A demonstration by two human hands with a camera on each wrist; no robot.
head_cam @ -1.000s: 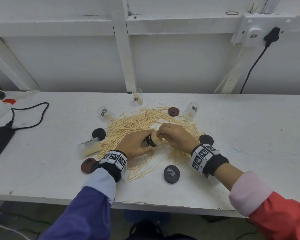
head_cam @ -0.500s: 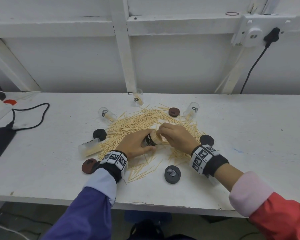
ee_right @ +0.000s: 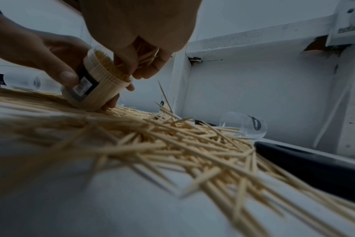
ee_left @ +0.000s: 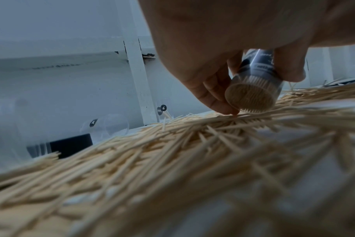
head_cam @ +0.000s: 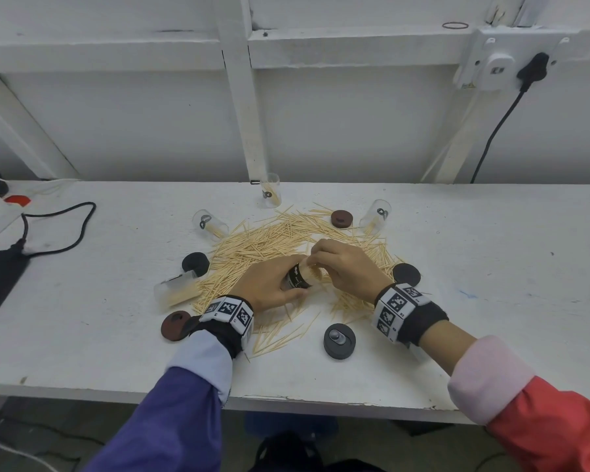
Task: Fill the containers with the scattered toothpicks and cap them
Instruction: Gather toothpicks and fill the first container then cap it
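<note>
Clear plastic is showing at the container [head_cam: 302,276] you are gripping, tilted over the middle of the toothpick pile [head_cam: 269,243] and packed tight with toothpicks; your left hand [head_cam: 269,284] is curling round its black-labelled body. Your right hand [head_cam: 343,267] is pinching a small bunch of toothpicks at its open mouth. Around the pile, on the white tabletop [head_cam: 491,267], four more clear containers are lying or standing: one upright at the back [head_cam: 270,195], one on its side at the left rear [head_cam: 210,224], one at the right rear [head_cam: 375,214], and one at the left [head_cam: 176,289] holding toothpicks. Dark caps are sitting nearby, one in front [head_cam: 339,340], one beside your right wrist [head_cam: 406,274].
</note>
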